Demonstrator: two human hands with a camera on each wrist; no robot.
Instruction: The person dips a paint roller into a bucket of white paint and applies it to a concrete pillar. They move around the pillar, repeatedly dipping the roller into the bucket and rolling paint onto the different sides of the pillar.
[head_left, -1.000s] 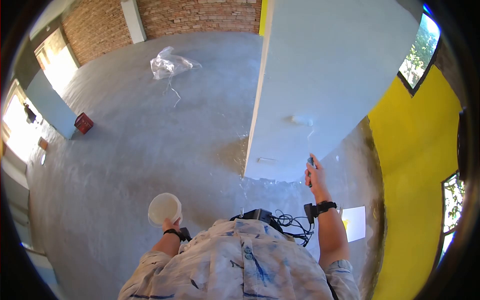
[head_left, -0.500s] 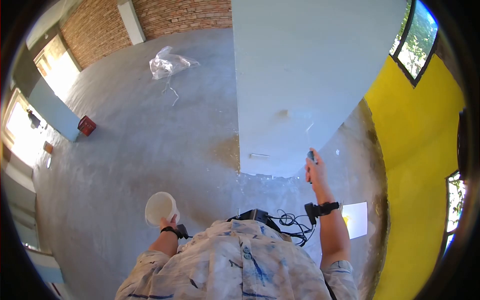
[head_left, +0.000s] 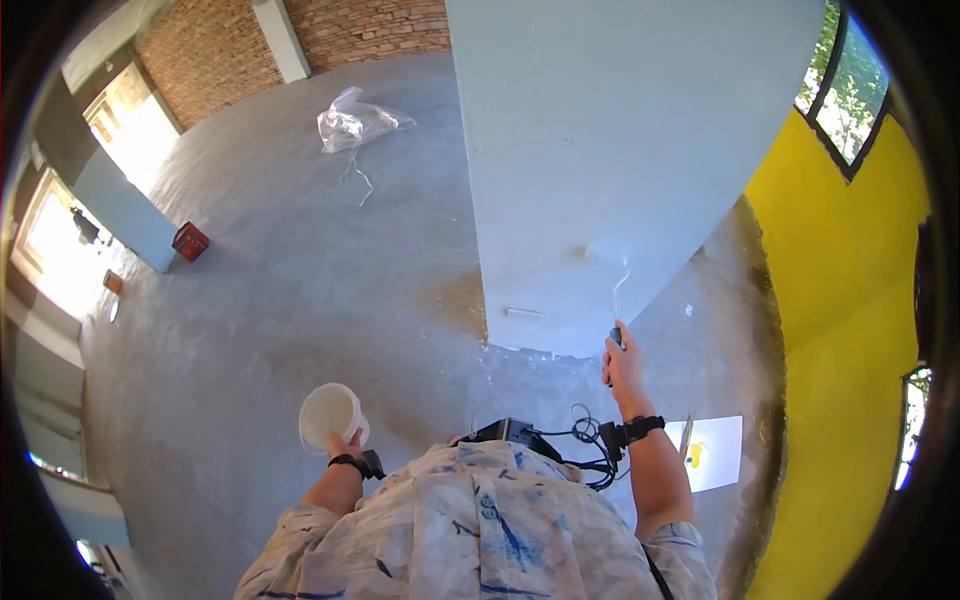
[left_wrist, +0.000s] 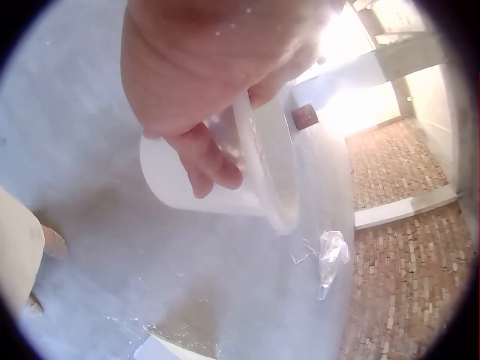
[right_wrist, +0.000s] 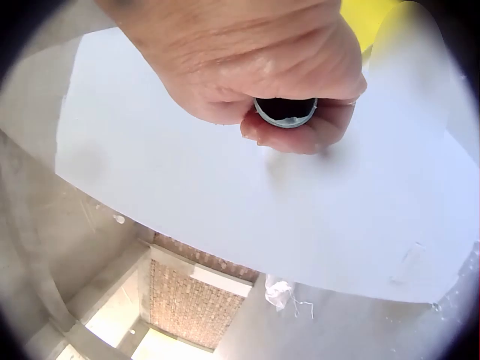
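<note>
My left hand grips the rim of a white plastic bucket, held low at my left side; the left wrist view shows fingers curled over the bucket. My right hand grips the dark handle of a small paint roller, whose thin metal shaft runs up to the roller head lying against the pale blue wall. In the right wrist view my hand is wrapped round the handle's round end.
A bare grey concrete floor spreads to the left. On it lie a crumpled clear plastic sheet and a red crate. A yellow wall stands at the right, with a white sheet of paper on the floor below it. Brick wall at the back.
My right hand has dropped slightly and the roller now reaches higher up the pale blue wall. My head has shifted, moving the view. The bucket stays in my left hand.
</note>
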